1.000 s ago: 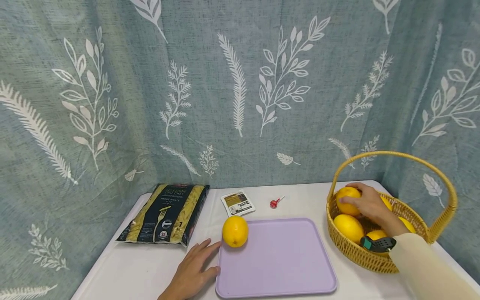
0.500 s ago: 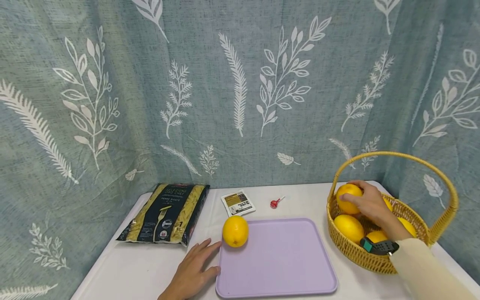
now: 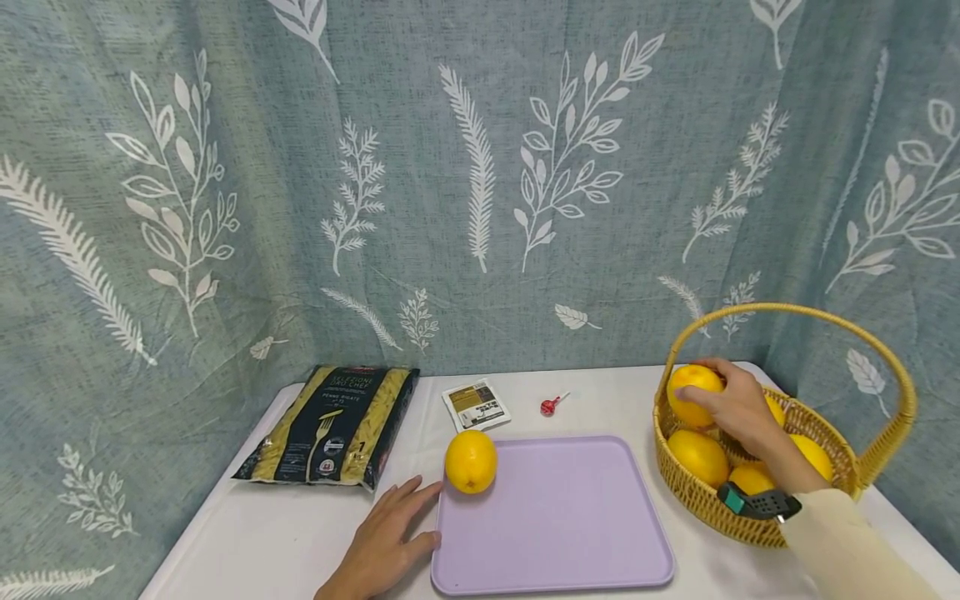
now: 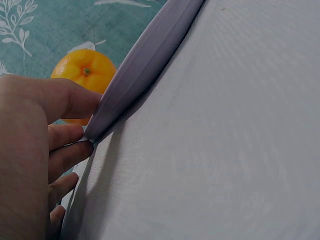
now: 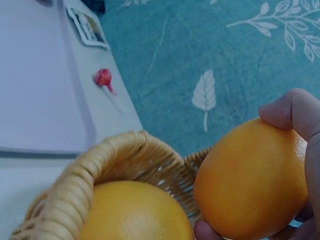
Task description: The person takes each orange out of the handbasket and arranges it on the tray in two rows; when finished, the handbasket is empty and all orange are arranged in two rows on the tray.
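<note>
In the head view my right hand (image 3: 738, 404) grips an orange (image 3: 693, 395) at the far left side of a wicker basket (image 3: 712, 510). The right wrist view shows thumb and fingertips around that orange (image 5: 252, 180), above the basket rim (image 5: 65, 200). Several more oranges lie in the basket, one (image 3: 697, 457) just below the held one. My left hand (image 3: 386, 537) rests at the left edge of a lilac tray (image 3: 562, 517), fingers spread, with fingertips touching its rim (image 4: 135, 65). Another orange (image 3: 470, 462) sits on the tray's back left corner.
A bag of penne pasta (image 3: 330, 427) lies at the back left of the white table (image 3: 247, 542). Behind the tray are a small flat packet (image 3: 476, 406) and a red lollipop (image 3: 550, 406). The basket's tall handle (image 3: 787, 307) arches over the right side. A patterned curtain (image 3: 420, 208) hangs behind.
The orange in my right hand has risen slightly and shifted a little left, uncovering more of the orange under it. My left hand and the tray have stayed put.
</note>
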Demonstrator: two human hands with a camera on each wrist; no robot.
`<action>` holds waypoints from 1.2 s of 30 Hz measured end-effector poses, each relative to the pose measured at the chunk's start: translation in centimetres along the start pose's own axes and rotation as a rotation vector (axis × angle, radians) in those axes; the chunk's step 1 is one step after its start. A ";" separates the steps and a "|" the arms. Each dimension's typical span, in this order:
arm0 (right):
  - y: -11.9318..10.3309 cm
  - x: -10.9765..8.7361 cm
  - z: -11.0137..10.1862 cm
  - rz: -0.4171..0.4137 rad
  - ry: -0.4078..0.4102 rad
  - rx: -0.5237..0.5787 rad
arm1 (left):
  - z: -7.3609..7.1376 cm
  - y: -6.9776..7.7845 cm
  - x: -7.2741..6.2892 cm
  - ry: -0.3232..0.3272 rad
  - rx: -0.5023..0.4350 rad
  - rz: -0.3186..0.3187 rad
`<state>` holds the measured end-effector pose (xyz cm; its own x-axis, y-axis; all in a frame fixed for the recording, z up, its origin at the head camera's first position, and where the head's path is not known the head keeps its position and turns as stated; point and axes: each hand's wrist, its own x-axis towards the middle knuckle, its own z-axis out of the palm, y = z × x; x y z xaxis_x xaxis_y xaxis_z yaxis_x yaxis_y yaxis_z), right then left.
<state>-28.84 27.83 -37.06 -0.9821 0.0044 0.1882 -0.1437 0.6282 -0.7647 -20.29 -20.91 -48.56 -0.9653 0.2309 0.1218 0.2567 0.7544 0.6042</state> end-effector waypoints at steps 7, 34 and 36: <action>-0.9 -0.6 0.3 -0.014 0.007 0.034 | 0.0 -0.1 0.0 0.021 0.004 0.015; -4.8 -0.8 4.5 -0.053 -0.090 0.280 | -0.1 0.0 0.0 -0.004 -0.013 -0.010; -5.2 -0.8 5.0 -0.043 -0.106 0.304 | -0.1 0.1 0.0 -0.007 -0.013 -0.012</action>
<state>-27.94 20.72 -36.32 -0.9793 -0.1080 0.1713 -0.1993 0.3648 -0.9095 -20.25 -20.92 -48.47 -0.9680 0.2262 0.1087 0.2442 0.7490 0.6159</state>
